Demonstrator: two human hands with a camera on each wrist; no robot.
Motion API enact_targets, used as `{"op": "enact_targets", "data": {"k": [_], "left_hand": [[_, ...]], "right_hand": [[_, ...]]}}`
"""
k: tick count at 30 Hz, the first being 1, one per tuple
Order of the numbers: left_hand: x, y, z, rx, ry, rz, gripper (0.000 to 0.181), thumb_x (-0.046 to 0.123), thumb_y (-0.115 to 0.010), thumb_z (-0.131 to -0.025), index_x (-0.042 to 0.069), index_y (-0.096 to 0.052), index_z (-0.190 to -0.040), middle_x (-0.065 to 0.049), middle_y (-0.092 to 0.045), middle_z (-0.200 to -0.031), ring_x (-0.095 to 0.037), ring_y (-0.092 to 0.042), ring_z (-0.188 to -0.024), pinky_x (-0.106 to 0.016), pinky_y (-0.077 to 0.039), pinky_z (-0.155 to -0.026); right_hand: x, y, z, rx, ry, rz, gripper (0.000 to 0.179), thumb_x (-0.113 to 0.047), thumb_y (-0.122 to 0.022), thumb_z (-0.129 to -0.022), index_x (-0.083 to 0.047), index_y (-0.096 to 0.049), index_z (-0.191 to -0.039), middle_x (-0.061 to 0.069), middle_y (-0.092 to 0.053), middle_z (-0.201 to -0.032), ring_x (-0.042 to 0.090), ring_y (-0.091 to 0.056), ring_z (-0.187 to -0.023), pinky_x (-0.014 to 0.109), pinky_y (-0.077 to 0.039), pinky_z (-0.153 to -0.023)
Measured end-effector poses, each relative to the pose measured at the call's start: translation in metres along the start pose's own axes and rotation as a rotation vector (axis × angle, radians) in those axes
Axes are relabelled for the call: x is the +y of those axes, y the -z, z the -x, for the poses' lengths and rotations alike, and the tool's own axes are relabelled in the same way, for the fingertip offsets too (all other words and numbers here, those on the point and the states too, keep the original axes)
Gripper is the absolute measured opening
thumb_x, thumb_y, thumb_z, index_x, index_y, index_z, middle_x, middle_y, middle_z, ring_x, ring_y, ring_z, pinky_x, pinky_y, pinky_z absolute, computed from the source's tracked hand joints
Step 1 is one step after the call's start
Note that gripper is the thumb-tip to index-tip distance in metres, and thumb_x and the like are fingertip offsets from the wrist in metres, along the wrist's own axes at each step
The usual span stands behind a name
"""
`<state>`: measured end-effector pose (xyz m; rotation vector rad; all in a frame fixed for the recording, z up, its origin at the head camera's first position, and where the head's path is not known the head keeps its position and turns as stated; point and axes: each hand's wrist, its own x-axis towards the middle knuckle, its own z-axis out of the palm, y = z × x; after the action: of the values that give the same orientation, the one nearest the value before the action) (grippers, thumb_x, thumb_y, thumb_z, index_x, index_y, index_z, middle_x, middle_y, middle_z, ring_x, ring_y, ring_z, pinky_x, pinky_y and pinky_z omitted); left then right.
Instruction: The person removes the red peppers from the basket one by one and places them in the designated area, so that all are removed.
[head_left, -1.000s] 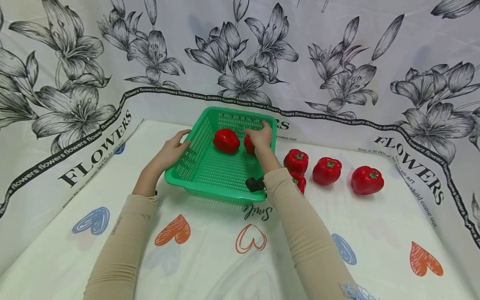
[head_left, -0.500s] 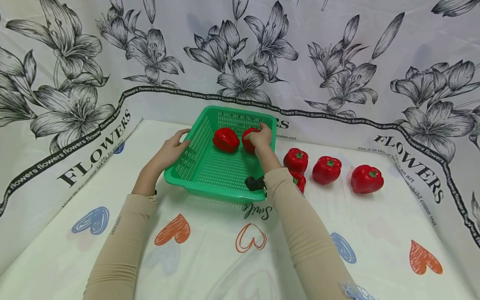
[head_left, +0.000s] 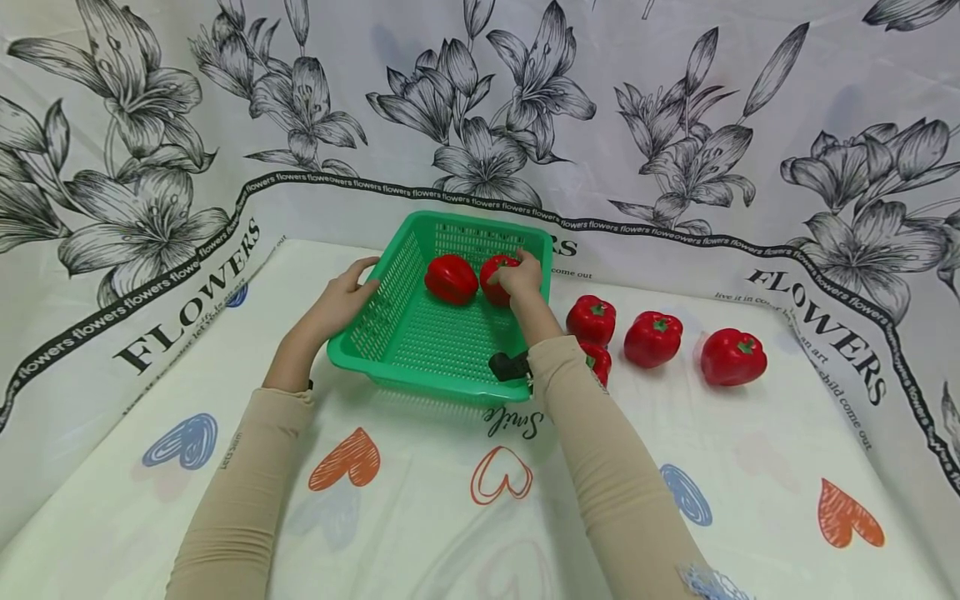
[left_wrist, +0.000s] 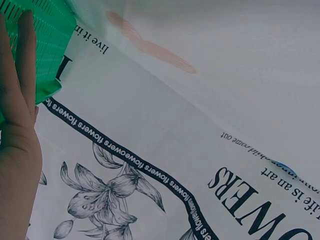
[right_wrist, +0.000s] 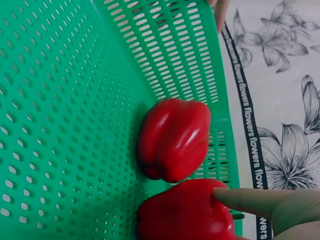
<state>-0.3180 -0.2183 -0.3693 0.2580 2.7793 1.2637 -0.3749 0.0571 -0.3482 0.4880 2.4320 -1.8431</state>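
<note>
A green plastic basket [head_left: 427, 388] stands on the cloth-covered table, with two red bell peppers lying inside. My left hand [head_left: 341, 304] touches the basket's left side. In the left wrist view, its straight fingers [left_wrist: 27, 60] lie along the outer wall. Inside the basket, my right hand [head_left: 525, 279] holds the right-hand bell pepper [right_wrist: 185, 212] between thumb and fingers, partly covering it in the head view. One finger presses on its skin in the right wrist view, near the green stem [right_wrist: 238, 216]. The other bell pepper [head_left: 452, 279] lies beside it, untouched.
Right of the basket, several more red bell peppers stand on the cloth: a near one [head_left: 591, 319], a middle one [head_left: 653, 339] and a far-right one [head_left: 733, 357]. Another [head_left: 597, 362] is partly hidden by my right sleeve. A flower-printed cloth [head_left: 480, 100] hangs behind.
My right hand's thumb has come down onto the bell pepper, which shows more and sits slightly further left. The left hand and the basket have stayed in place.
</note>
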Motion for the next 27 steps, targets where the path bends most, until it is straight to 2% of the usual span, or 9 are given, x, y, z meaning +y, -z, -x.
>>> {"op": "enact_targets", "data": {"k": [6,10,15,20,24,27], "left_hand": [[0.0,0.001,0.0,0.004,0.005,-0.008,0.058,0.035,-0.031,-0.107,0.015,-0.013,-0.158,-0.033,-0.054,-0.133,-0.042,-0.067,-0.101,-0.047,-0.056,-0.081],[-0.002,0.001,0.001,0.005,0.003,-0.011,0.058,0.035,-0.031,-0.107,0.015,-0.013,-0.158,-0.033,-0.053,-0.134,-0.041,-0.067,-0.101,-0.048,-0.056,-0.083],[-0.002,0.001,0.001,0.002,0.001,-0.007,0.058,0.035,-0.031,-0.107,0.015,-0.013,-0.158,-0.033,-0.052,-0.136,-0.042,-0.066,-0.105,-0.049,-0.055,-0.085],[-0.002,0.0,0.0,-0.002,-0.001,0.006,0.058,0.034,-0.031,-0.107,0.014,-0.014,-0.158,-0.032,-0.052,-0.136,-0.042,-0.066,-0.105,-0.048,-0.055,-0.085],[-0.001,0.0,-0.001,0.0,-0.001,0.005,0.057,0.034,-0.031,-0.107,0.015,-0.013,-0.158,-0.032,-0.054,-0.133,-0.041,-0.067,-0.102,-0.047,-0.056,-0.082],[-0.001,0.001,0.0,-0.001,-0.001,0.003,0.057,0.035,-0.031,-0.107,0.015,-0.013,-0.158,-0.032,-0.052,-0.136,-0.042,-0.065,-0.107,-0.05,-0.054,-0.087]], "right_hand": [[0.002,0.0,0.0,-0.003,0.012,0.002,0.077,0.007,-0.072,-0.08,-0.007,-0.04,-0.149,0.014,-0.038,-0.154,0.03,-0.035,-0.142,0.043,-0.037,-0.115],[0.003,0.0,0.0,0.002,0.032,-0.003,0.072,0.006,-0.073,-0.08,-0.005,-0.045,-0.145,0.014,-0.043,-0.15,0.03,-0.038,-0.14,0.041,-0.039,-0.113],[0.0,-0.001,0.003,0.015,0.016,-0.023,0.068,0.001,-0.077,-0.08,-0.006,-0.05,-0.141,0.012,-0.047,-0.147,0.027,-0.041,-0.137,0.038,-0.042,-0.11],[-0.006,-0.002,0.006,0.051,0.03,-0.013,0.066,-0.003,-0.079,-0.08,-0.008,-0.053,-0.14,0.009,-0.051,-0.145,0.025,-0.044,-0.135,0.036,-0.044,-0.108],[-0.015,-0.003,0.011,0.041,0.065,-0.007,0.066,-0.004,-0.079,-0.08,-0.009,-0.053,-0.14,0.008,-0.052,-0.145,0.024,-0.045,-0.135,0.034,-0.045,-0.108],[-0.021,-0.003,0.016,0.022,0.08,-0.02,0.067,-0.004,-0.079,-0.08,-0.011,-0.053,-0.141,0.007,-0.053,-0.145,0.024,-0.046,-0.135,0.034,-0.045,-0.107]]}}
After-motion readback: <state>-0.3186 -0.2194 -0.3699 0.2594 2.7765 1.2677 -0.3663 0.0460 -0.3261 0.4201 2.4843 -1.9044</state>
